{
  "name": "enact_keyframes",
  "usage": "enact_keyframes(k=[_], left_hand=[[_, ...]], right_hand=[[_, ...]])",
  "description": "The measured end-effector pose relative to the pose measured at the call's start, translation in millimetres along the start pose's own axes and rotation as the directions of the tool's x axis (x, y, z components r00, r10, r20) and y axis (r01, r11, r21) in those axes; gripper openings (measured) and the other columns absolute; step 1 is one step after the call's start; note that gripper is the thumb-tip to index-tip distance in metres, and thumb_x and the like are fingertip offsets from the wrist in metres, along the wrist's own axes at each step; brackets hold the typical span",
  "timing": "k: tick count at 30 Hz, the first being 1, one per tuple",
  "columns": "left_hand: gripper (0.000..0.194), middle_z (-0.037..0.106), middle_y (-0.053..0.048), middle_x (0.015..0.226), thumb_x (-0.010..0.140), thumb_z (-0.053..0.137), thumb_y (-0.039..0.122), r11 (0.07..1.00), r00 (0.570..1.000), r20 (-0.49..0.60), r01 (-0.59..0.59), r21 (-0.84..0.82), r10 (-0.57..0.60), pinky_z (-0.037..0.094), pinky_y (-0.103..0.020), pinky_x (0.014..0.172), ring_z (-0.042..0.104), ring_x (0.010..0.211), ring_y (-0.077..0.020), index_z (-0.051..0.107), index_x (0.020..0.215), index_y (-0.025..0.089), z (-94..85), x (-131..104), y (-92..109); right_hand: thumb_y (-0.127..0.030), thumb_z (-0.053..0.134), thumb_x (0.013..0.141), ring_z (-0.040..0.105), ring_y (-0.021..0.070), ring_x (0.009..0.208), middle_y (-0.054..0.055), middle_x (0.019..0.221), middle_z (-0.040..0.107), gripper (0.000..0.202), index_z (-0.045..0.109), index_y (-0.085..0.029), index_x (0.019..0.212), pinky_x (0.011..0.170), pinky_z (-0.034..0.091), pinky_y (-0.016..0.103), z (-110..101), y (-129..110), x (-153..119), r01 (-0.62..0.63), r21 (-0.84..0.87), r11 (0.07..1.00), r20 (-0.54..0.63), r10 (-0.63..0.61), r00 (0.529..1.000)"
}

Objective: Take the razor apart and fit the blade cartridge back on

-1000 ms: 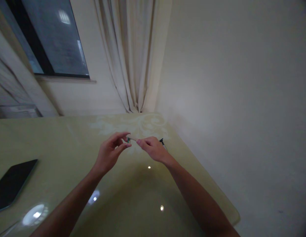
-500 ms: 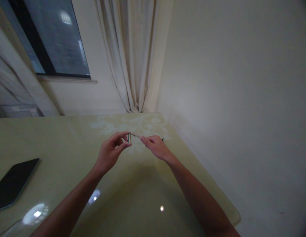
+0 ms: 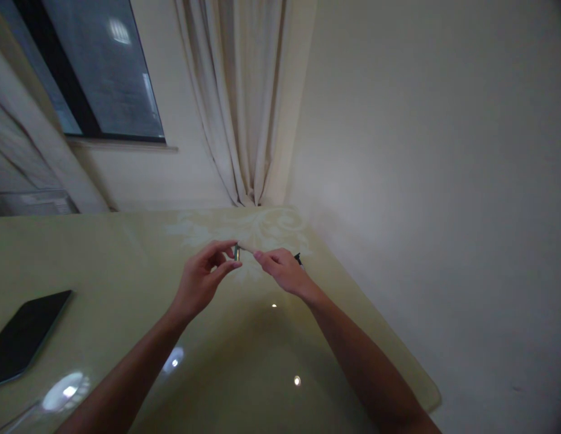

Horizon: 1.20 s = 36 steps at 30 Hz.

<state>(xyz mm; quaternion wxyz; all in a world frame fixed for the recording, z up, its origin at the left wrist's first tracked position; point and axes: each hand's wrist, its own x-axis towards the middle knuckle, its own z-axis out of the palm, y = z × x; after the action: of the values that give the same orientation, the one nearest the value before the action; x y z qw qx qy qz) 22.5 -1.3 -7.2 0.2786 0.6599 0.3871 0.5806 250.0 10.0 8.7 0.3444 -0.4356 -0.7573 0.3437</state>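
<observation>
Pinching a greenish piece mid-frame by its ends with left hand, prob to bare its side. Gripping a pale stick in right hand.

Dim, slightly soft view, bright glare spots on glossy tabletop

A small green strip is held upright; just right of it, a pale stick slants, its left tip by the strip's top.
</observation>
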Motion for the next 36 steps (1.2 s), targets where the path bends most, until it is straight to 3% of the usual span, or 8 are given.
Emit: enact_keyframes(k=[3, 16, 20, 25, 29, 36], left_hand=[[0.032, 0.072, -0.001, 0.086, 0.084, 0.085, 0.031, 1.000, 1.000, 0.006, 0.000, -0.005, 0.000, 0.049, -0.025, 0.061, 0.061, 0.067, -0.0128, 0.082, 0.116, 0.026, -0.2, 0, 0], [0.035, 0.071, 0.000, 0.085, 0.084, 0.087, 0.033, 1.000, 1.000, 0.014, 0.012, -0.018, -0.012, 0.050, -0.026, 0.063, 0.062, 0.069, -0.0136, 0.082, 0.117, 0.026, -0.9, 0, 2], [0.033, 0.071, 0.000, 0.085, 0.084, 0.087, 0.032, 1.000, 1.000, 0.006, 0.009, -0.015, -0.009, 0.050, -0.025, 0.062, 0.061, 0.069, -0.0131, 0.082, 0.116, 0.026, -1.5, 0, 0], [0.035, 0.070, 0.001, 0.084, 0.084, 0.086, 0.032, 1.000, 1.000, -0.004, 0.004, -0.015, -0.004, 0.050, -0.024, 0.062, 0.062, 0.068, -0.0125, 0.081, 0.117, 0.026, -2.2, 1, 2], [0.031, 0.070, 0.001, 0.084, 0.083, 0.085, 0.031, 1.000, 1.000, -0.015, 0.000, 0.000, 0.000, 0.049, -0.023, 0.061, 0.059, 0.066, -0.0112, 0.082, 0.114, 0.025, -1.9, 1, 3], [0.033, 0.068, 0.002, 0.085, 0.084, 0.086, 0.030, 1.000, 0.999, -0.033, -0.013, -0.015, 0.013, 0.050, -0.023, 0.063, 0.059, 0.067, -0.0108, 0.081, 0.116, 0.025, -3.0, 1, 3]], right_hand=[[-0.073, 0.045, 0.101, 0.029, 0.0112, 0.059, -0.004, 0.063, 0.029, 0.064, 0.034, -0.023, 0.063, 0.058, 0.019, 0.031, 0, 0, 0, -0.012, 0.001, 1.000, -0.034, 0.012, 0.999], [-0.068, 0.047, 0.103, 0.029, 0.0105, 0.058, -0.004, 0.062, 0.030, 0.063, 0.034, -0.022, 0.062, 0.059, 0.020, 0.031, -2, -5, -1, 0.023, 0.008, 1.000, 0.021, -0.023, 1.000], [-0.069, 0.047, 0.102, 0.030, 0.0106, 0.058, -0.004, 0.062, 0.031, 0.063, 0.035, -0.022, 0.062, 0.059, 0.019, 0.031, -2, -2, -1, -0.004, -0.007, 1.000, -0.020, 0.004, 1.000], [-0.070, 0.046, 0.103, 0.030, 0.0100, 0.058, -0.005, 0.062, 0.031, 0.064, 0.036, -0.022, 0.062, 0.058, 0.020, 0.031, -2, -4, -2, 0.026, 0.010, 1.000, 0.061, -0.026, 0.998], [-0.071, 0.046, 0.102, 0.028, 0.0100, 0.057, -0.005, 0.061, 0.029, 0.065, 0.034, -0.022, 0.061, 0.058, 0.019, 0.031, -2, -7, -2, 0.003, 0.010, 1.000, 0.027, -0.003, 1.000], [-0.067, 0.047, 0.103, 0.029, 0.0099, 0.058, -0.005, 0.062, 0.029, 0.063, 0.034, -0.022, 0.062, 0.058, 0.020, 0.031, -1, -11, -5, 0.032, 0.014, 0.999, 0.073, -0.033, 0.997]])
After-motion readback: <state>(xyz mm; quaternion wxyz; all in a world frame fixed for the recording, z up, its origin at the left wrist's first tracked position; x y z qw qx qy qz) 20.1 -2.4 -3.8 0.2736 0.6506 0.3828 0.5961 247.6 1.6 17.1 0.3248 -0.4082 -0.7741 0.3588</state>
